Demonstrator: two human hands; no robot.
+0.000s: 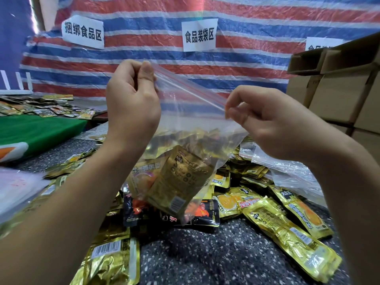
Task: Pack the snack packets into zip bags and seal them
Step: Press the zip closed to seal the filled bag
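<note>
The left hand (131,103) pinched one end of the zip bag's (185,140) red-lined top; the right hand (265,124) pinched the other end, each grip clamped tight. Between them the clear bag hung, holding gold snack packets (181,179). Below lay loose packets (287,227) on the speckled worktop (195,254); beyond, a striped tarp (144,9).

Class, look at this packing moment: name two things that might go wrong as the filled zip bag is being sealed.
1. The clear plastic zip bag hangs tilted, pinched only at its red zip strip by the left hand and right hand; a slipped pinch might drop it.
2. Gold foil snack packets weigh it down, so the strip may close unevenly.
</note>
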